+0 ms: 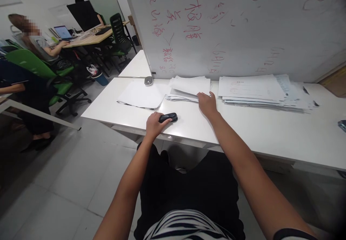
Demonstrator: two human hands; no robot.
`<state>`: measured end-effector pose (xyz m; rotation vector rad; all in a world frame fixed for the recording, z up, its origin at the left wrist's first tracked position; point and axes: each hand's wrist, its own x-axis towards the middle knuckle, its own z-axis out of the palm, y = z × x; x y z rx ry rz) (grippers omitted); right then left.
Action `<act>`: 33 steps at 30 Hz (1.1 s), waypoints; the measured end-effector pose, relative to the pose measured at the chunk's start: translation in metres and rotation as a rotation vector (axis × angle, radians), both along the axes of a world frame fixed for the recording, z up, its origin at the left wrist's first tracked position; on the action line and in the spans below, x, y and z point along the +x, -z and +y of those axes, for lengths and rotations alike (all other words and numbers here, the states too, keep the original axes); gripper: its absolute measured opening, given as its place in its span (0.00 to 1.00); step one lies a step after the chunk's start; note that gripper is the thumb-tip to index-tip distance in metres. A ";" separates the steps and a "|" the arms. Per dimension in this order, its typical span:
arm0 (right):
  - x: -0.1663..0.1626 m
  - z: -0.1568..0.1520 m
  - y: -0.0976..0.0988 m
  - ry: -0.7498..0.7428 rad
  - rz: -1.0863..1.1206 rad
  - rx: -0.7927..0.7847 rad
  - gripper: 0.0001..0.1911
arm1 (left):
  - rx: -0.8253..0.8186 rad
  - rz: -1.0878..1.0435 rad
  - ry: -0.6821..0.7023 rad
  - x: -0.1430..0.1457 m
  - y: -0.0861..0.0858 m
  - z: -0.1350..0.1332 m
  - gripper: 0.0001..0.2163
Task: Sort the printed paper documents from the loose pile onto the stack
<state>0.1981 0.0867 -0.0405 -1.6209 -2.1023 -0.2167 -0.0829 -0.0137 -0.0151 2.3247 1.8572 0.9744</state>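
A black stapler (170, 117) lies on the white table, with my left hand (155, 125) closed around its near left end. My right hand (208, 103) pinches the front right edge of the top sheets on the middle paper stack (189, 85). Those sheets are lifted a little off the ones beneath, and a dark gap shows under them. To the left is a flatter pile of white paper (142, 93). A thicker stack of printed sheets (251, 88) lies to the right of my right hand, its pages fanned out at the right end.
A dark-topped mouse-like object (148, 81) stands at the left pile's back edge. The whiteboard (238, 27) with red writing rises behind the table (270, 132). At far right is a small dark object (342, 125). People sit at desks to the left, near green chairs (32, 65) and a blue bin (100, 79).
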 end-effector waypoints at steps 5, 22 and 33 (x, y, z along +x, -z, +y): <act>0.002 -0.001 -0.002 0.017 -0.028 0.061 0.19 | -0.007 0.001 -0.003 0.000 0.000 0.000 0.18; 0.002 -0.008 -0.009 -0.016 0.125 0.091 0.09 | 0.011 -0.004 0.005 0.000 0.000 0.000 0.17; -0.004 -0.016 -0.017 0.033 0.476 -0.058 0.12 | -0.017 -0.005 0.001 -0.001 -0.001 0.000 0.17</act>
